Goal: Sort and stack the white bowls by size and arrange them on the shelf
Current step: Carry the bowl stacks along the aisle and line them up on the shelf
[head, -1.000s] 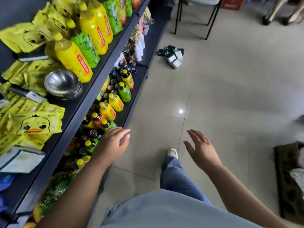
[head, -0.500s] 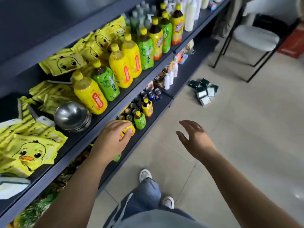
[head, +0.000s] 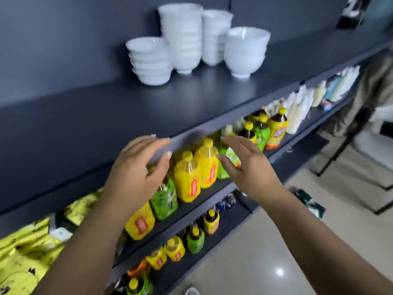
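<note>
White bowls stand in stacks on the dark top shelf. At the left is a low stack of small bowls. Beside it rises a tall stack, with another tall stack behind it to the right. A short stack of larger bowls stands at the right. My left hand and my right hand are raised in front of the shelf's front edge, below the bowls. Both hands have their fingers extended and hold nothing.
Yellow and green drink bottles fill the shelf below, with more bottles lower down. Yellow duck packets lie at the lower left. White bottles line the shelf to the right. A black chair frame stands on the tiled floor.
The view has swung upward from the floor and lower shelves to the top shelf with the bowls. Both hands have risen from waist height to the top shelf's front edge.
</note>
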Demonstrator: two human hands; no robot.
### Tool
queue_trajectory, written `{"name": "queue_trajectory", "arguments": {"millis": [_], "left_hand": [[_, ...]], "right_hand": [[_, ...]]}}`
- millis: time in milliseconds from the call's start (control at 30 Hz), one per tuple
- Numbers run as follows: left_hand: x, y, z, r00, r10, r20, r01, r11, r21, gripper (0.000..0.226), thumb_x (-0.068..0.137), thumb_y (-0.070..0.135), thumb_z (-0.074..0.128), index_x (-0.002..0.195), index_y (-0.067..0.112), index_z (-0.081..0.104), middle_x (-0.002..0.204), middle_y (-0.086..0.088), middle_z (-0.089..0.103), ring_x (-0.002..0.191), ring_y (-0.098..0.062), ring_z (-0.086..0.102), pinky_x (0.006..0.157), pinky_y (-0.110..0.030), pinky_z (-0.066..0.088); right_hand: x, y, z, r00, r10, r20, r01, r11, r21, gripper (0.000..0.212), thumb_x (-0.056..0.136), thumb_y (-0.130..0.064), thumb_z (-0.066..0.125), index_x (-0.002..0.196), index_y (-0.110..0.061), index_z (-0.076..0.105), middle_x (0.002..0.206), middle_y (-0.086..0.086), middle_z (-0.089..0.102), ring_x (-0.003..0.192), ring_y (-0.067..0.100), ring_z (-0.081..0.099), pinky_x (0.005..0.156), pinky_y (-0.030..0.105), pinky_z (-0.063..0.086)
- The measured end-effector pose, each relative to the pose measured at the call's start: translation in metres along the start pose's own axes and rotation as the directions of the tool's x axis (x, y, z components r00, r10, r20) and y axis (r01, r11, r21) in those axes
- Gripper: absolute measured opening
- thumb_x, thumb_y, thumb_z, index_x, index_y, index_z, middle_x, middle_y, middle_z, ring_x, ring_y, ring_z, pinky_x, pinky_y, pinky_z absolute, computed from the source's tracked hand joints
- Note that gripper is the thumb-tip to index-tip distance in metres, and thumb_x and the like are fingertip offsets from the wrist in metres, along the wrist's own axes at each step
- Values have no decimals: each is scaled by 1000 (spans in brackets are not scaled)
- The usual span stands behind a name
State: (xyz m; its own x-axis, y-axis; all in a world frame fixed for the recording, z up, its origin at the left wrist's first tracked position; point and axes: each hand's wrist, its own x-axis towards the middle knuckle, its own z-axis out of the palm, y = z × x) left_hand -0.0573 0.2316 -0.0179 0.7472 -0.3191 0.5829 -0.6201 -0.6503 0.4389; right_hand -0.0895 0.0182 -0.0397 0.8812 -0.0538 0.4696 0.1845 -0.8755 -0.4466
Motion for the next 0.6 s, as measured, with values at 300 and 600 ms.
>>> {"name": "queue_trajectory", "arguments": {"millis": [300,600], "left_hand": [[98,-22,-14,979,-135,-154,147,987,71,41,85,33,51,117,10,63,119,-4,62,113,-4,42,86,-30,39],[159,-69,-20,880,-425,-211,459,876,149,29,91,23,55,118,15,62,104,8,59,60,-6,45,66,-16,28]], "right_hand": [[146,12,3,987,-161,-19,162,973,164,51,83,-35,52,121,-2,58,125,13,59,120,25,51,98,9,22],[272,18,52,947,-106,304,-41,898,439,49,87,-33,61,129,-11,48,133,4,51,125,18,44,85,10,27]]}}
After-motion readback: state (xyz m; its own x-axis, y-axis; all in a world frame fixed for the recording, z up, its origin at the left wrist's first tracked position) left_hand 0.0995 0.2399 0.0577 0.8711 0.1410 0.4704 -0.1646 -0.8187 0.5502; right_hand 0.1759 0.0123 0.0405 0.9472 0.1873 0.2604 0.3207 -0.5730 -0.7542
